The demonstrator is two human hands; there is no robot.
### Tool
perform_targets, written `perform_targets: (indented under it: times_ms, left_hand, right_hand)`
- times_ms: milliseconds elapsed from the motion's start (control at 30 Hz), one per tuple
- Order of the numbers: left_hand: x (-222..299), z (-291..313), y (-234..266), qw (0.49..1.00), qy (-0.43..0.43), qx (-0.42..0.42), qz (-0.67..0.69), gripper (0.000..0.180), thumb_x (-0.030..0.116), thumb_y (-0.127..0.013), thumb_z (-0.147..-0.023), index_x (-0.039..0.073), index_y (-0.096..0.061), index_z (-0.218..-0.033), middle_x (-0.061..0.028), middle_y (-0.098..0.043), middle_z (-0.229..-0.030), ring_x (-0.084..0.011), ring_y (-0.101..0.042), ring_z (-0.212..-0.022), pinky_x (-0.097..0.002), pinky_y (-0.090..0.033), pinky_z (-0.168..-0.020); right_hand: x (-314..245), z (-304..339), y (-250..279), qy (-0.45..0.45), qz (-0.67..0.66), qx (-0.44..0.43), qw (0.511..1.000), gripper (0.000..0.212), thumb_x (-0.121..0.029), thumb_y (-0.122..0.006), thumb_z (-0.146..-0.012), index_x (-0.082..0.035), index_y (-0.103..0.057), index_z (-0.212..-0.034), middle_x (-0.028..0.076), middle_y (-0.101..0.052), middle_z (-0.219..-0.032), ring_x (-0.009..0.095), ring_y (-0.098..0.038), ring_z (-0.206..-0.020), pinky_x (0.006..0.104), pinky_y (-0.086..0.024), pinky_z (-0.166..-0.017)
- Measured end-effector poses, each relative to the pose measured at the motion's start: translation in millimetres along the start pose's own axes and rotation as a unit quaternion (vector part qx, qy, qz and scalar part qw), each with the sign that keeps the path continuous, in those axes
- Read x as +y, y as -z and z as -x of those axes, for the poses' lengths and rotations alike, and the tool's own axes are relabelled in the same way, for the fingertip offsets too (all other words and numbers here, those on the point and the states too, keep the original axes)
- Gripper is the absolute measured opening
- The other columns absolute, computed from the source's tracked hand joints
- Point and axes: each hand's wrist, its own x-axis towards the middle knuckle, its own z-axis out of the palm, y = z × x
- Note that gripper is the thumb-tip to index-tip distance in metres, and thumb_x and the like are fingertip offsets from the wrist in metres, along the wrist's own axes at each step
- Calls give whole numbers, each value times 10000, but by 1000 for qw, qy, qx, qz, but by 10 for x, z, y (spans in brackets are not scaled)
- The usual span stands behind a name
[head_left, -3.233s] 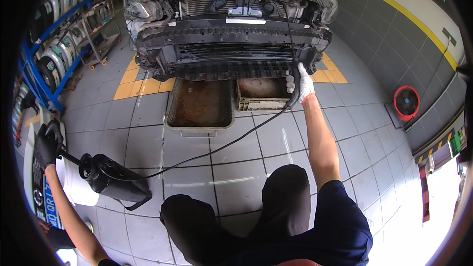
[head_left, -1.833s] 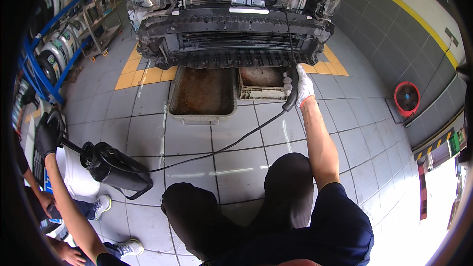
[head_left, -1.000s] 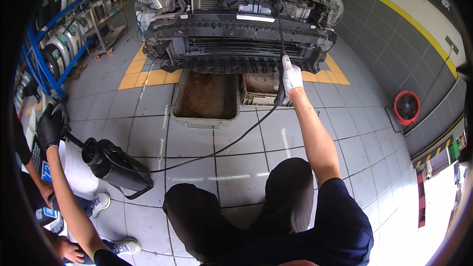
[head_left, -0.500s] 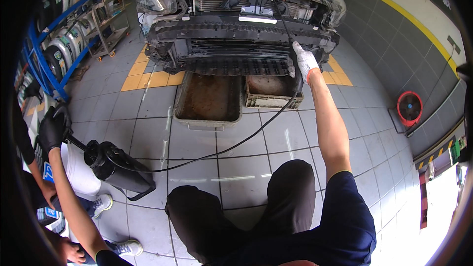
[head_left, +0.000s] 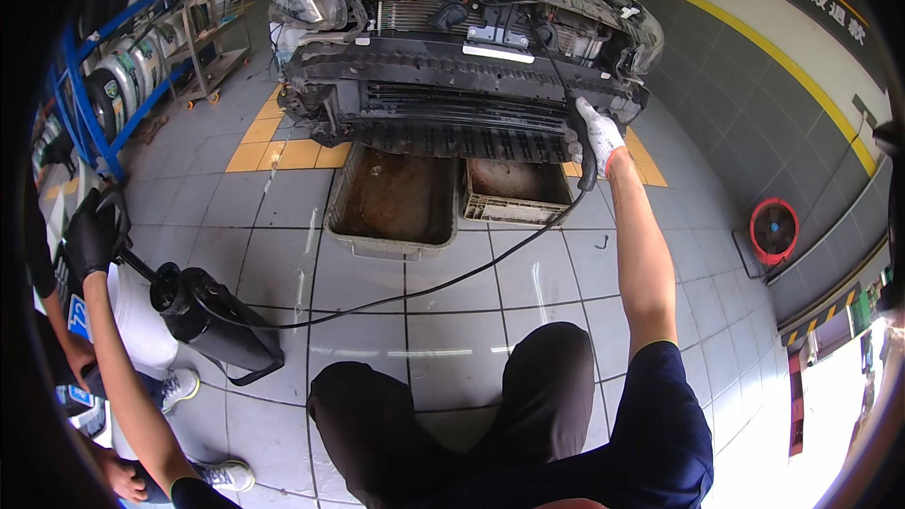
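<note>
While another person's hand (head_left: 124,483) and pale shoe (head_left: 226,476) show at the near left, the left hand (head_left: 91,240), in a black glove, is closed around the looped handle (head_left: 123,212) of a black canister, with little gap visible between fingers and handle. A blue rack (head_left: 74,61) of tyres (head_left: 104,99) stands beyond it at the far left, next to a wheeled cart (head_left: 209,64). Right of the hand are a white bucket (head_left: 146,325) and, just beside it, the black canister (head_left: 226,325) itself on the tiled floor (head_left: 448,328). A thin black hose (head_left: 452,285) curves from the canister across the tiles to the right. Farther off, a large brown-stained bin (head_left: 391,244) sits partly under the stripped car front (head_left: 424,57), with a smaller bin (head_left: 514,210) to its right. Beside that, the right hand (head_left: 601,139), in a white glove, has its fingers wrapped around the black wand grip (head_left: 585,165), thumb along it. A slim rod (head_left: 556,61) runs from the grip toward the car's radiator; where its tip ends is hard to tell. A red-rimmed fan (head_left: 774,231) stands on the floor at the right.
</note>
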Motion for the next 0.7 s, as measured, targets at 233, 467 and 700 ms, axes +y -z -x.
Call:
perform_targets:
  times_ms: [233,467,700]
  left_hand:
    - [0,20,1,1000,15,-11,8,434,314,-710,-979,167,-765,-1383,-225,-783,-1164,-427,-765,-1043,-518,-611,-892]
    - [-95,-14,-141,999,23,-18,17,442,321,-723,-978,171,-762,-1392,-211,-786,-1191,-418,-767,-1065,-511,-609,-913]
    - [-85,7,-112,1000,6,3,-14,444,299,-726,-975,159,-760,-1395,-209,-783,-1217,-415,-762,-1092,-496,-607,-928]
  right_hand:
    - [-405,61,141,-51,-1,-43,998,594,-643,-613,-1083,-63,-617,-954,-26,-513,-669,90,-439,-448,250,-377,-376]
    - [-881,170,224,16,129,68,989,410,-529,-638,-1097,-146,-618,-953,1,-571,-678,148,-470,-438,327,-417,-408]
    - [-1061,179,249,43,278,119,952,512,-542,-649,-1076,-44,-762,-1041,60,-698,-799,173,-592,-555,360,-496,-480]
